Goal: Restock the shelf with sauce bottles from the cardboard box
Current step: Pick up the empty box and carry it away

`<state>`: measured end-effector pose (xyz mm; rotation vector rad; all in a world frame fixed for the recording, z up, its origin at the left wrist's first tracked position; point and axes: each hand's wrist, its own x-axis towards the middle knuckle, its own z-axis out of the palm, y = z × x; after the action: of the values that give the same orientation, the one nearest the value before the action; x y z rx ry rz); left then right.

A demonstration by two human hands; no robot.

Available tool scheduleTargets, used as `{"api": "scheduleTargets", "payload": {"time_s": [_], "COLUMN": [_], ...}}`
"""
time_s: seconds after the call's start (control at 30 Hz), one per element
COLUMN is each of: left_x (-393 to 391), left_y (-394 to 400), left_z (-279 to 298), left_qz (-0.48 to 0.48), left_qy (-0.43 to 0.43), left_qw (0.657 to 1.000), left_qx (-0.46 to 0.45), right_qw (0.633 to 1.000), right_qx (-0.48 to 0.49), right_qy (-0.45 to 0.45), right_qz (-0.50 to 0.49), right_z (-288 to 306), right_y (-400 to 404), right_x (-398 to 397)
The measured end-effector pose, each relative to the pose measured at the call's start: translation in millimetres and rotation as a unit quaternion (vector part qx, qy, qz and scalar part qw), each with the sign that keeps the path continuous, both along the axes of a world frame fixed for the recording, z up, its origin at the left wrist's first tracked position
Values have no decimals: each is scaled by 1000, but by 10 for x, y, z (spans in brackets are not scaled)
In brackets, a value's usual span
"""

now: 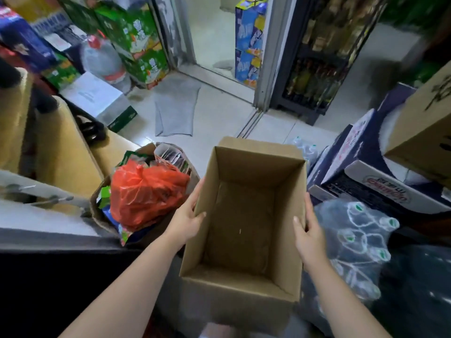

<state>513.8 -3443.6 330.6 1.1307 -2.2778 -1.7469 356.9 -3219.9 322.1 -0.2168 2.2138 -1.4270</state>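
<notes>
Holding an open cardboard box with two bare hands, one on each long side. Left hand flat against the left wall, thumb hooked over the rim, fingers pressed together on the outside. Right hand gripping the right wall the same way, thumb inside, fingers wrapped round the outside and mostly hidden. Nothing but bare brown bottom inside the box. Held up in the middle, above the pale tiled floor. Just left of it, a bin of rubbish with a crumpled orange plastic bag on top. Just right of it, a wrapped pack of water bottles with green caps. Behind that, dark blue boxes stacked up, and another brown carton on top. Farther back on the right, a dark shelf full of bottles, too blurry to tell which kind. Far left, green boxes piled high and a big water jug. Grey mat lying on the floor by the doorway.
</notes>
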Motion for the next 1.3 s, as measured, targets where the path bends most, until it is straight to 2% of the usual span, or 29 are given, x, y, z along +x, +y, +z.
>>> {"api": "scheduleTargets", "payload": {"time_s": [0.27,0.67,1.03,1.3], "left_x": [-439,-712,-797,-757], "left_y": [-523,-762,-695,-586], "left_z": [-1104,-3145,-4323,-4879], "left_qz": [-83,-97,-105,-85], "left_qy": [-49,-84,-109,-84], "left_qw": [994,991,988,992], "left_qx": [-49,-24,16,31], "right_qw": [996,989,977,966], "right_qx": [38,93,188,250], "right_qy": [5,-34,-64,-1], "right_qz": [-85,-108,-79,-72], "right_z": [-1165,-3103,-4216,-4745], "right_y": [-314,-539,-544,-528], "right_x": [-93,-186,-201,-115]}}
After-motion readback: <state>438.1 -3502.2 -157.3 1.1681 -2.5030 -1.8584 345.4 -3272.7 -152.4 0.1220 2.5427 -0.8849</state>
